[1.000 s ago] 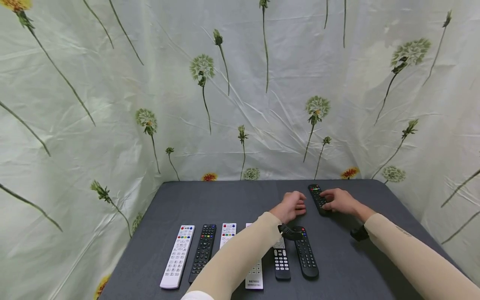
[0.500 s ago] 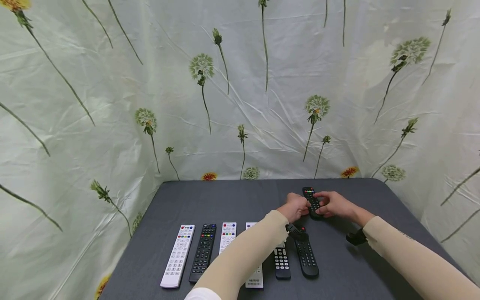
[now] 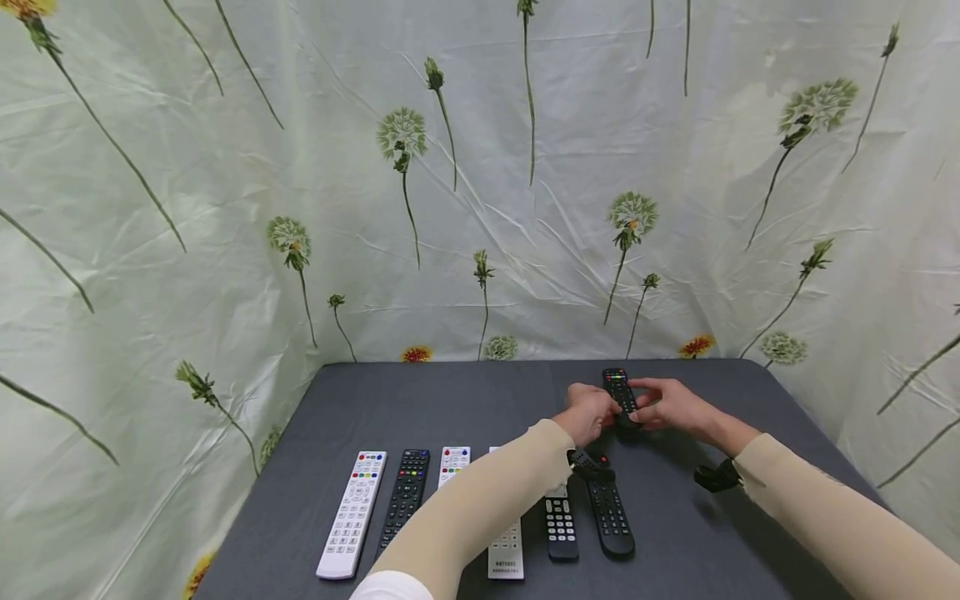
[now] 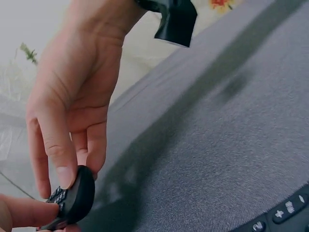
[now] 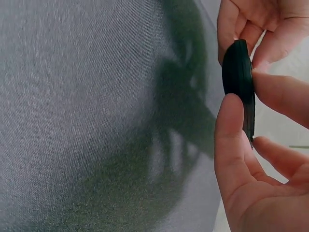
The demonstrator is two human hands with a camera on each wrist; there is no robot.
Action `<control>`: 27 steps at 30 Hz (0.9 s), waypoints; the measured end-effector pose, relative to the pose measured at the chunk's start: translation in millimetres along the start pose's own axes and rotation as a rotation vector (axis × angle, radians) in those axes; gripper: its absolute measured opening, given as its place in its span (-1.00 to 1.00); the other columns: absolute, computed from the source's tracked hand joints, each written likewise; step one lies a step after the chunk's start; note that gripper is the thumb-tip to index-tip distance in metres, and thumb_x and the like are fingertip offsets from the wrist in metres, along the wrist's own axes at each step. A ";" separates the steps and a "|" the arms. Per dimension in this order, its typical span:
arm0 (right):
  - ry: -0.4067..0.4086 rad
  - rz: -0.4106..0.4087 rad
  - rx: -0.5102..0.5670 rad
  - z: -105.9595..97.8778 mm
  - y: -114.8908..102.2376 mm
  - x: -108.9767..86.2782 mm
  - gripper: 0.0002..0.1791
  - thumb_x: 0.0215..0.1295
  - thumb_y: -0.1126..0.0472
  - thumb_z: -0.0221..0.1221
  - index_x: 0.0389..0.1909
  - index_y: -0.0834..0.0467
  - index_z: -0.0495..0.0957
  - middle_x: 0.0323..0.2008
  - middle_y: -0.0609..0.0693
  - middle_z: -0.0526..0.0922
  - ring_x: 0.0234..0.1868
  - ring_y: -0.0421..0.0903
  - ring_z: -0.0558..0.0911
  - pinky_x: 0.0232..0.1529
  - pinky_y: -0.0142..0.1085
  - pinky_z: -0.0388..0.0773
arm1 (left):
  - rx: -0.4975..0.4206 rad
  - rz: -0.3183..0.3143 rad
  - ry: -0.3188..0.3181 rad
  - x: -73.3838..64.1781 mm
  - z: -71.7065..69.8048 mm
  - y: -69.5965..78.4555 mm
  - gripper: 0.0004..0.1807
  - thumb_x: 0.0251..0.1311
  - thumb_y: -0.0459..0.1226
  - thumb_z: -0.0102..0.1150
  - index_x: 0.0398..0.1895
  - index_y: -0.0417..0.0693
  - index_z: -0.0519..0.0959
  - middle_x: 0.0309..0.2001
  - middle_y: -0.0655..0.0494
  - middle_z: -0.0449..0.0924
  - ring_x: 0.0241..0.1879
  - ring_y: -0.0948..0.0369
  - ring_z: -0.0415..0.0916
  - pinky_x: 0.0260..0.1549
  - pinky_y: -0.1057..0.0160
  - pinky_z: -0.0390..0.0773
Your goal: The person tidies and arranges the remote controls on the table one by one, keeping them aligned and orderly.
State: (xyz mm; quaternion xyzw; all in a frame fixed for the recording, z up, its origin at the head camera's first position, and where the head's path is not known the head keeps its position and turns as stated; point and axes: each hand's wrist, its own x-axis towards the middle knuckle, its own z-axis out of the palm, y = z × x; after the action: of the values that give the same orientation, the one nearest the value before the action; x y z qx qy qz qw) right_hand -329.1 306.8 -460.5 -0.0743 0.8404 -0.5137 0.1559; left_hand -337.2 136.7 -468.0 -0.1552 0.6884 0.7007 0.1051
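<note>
A black remote control (image 3: 617, 388) with coloured buttons is held by both hands near the back right of the table, raised off the cloth. My left hand (image 3: 588, 411) grips its left edge at the lower end. From the right side, my right hand (image 3: 670, 406) pinches it between thumb and fingers. In the right wrist view the remote (image 5: 237, 72) appears edge-on, the right thumb against one face and fingers on the other. Seen from the left wrist, the remote (image 4: 83, 195) shows its rounded end, and only part of the left hand (image 4: 29, 212) is in view.
Along the front lie a white remote (image 3: 351, 515), a black one (image 3: 405, 496), more white remotes (image 3: 453, 461) (image 3: 506, 550), a black-and-silver remote (image 3: 561, 525) and another black remote (image 3: 611, 517). My left forearm covers parts of several. The grey table (image 3: 450, 400) meets a flowered curtain (image 3: 345, 167) behind.
The remote has moved left, off the cloth. My left hand came right and took hold of it beside the right hand. The front remotes have stayed put.
</note>
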 end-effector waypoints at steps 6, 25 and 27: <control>0.032 0.012 0.019 -3.1 -14.4 -9.1 -0.10 0.29 0.30 0.32 0.53 0.37 0.04 -0.04 0.29 0.52 -0.16 0.01 0.68 -0.04 0.04 0.64 | -0.004 0.077 -0.043 -6.2 -2.2 8.6 -0.62 -0.10 -0.64 0.38 -0.18 -0.18 0.72 -0.40 0.05 0.64 -0.52 0.19 0.64 -0.36 0.10 0.69; -0.055 -0.029 0.058 8.9 -17.6 -70.7 -0.08 0.36 0.24 0.27 0.55 0.35 -0.07 -0.17 0.23 0.60 -0.20 0.11 0.68 -0.17 -0.01 0.67 | 0.103 0.191 -0.275 -70.8 -27.9 -7.4 -0.36 -0.03 -0.63 0.37 0.22 -0.26 0.56 -0.48 0.03 0.61 -0.48 0.12 0.66 -0.31 0.10 0.70; -0.072 -0.021 0.074 13.1 -16.6 -77.0 -0.08 0.35 0.25 0.27 0.55 0.36 -0.08 -0.17 0.22 0.60 -0.20 0.12 0.68 -0.18 -0.02 0.67 | 0.059 0.170 -0.310 -76.6 -32.2 -12.3 -0.36 -0.04 -0.65 0.33 0.22 -0.28 0.54 -0.40 0.00 0.59 -0.44 0.12 0.67 -0.30 0.10 0.70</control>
State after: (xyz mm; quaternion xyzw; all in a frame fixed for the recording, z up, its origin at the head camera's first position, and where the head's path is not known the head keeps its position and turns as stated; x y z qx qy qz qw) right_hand -252.8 310.1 -437.1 -0.0957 0.8139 -0.5429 0.1835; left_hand -259.2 110.1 -451.9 0.0165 0.6950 0.7020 0.1547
